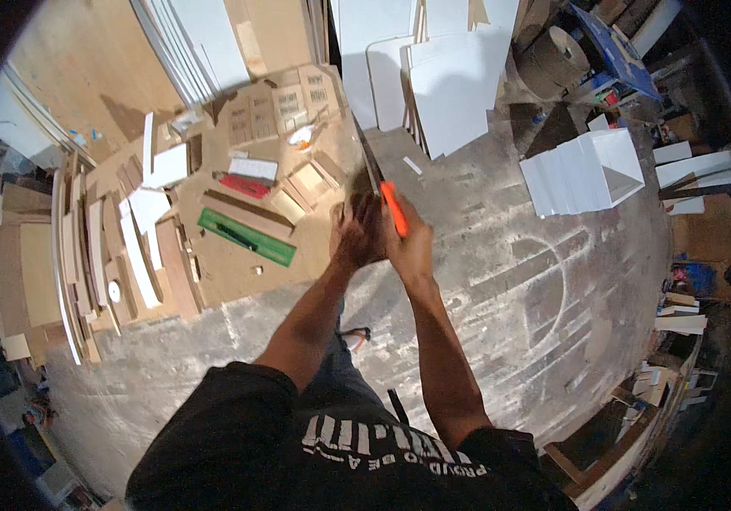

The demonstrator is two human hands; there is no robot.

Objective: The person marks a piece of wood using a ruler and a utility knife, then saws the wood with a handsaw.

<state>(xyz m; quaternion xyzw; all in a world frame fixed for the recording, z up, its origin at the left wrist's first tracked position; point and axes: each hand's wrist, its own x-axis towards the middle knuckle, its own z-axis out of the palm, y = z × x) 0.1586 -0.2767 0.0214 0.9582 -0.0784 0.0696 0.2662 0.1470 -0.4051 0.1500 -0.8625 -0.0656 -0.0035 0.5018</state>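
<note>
My right hand point(410, 247) is closed round the orange handle of a handsaw point(394, 209). Its dark, narrow blade points away from me along the right edge of the worktable point(238, 277). Close beside it on the left, my left hand point(355, 234) rests at the table's edge with bent fingers. A dark brown piece, perhaps wood, seems to lie under those fingers, but shadow hides its shape and the grip. Left of this hand are small light wood blocks point(308, 185), a green tray-like piece point(246, 237) and a red item point(244, 186).
Wood and white board strips point(137, 260) cover the table's left side. White panels point(449, 94) lean beyond the table. On the floor at right stands a white open box point(583, 173), with a cable spool point(553, 61) behind it. Scrap boards point(693, 170) line the far right.
</note>
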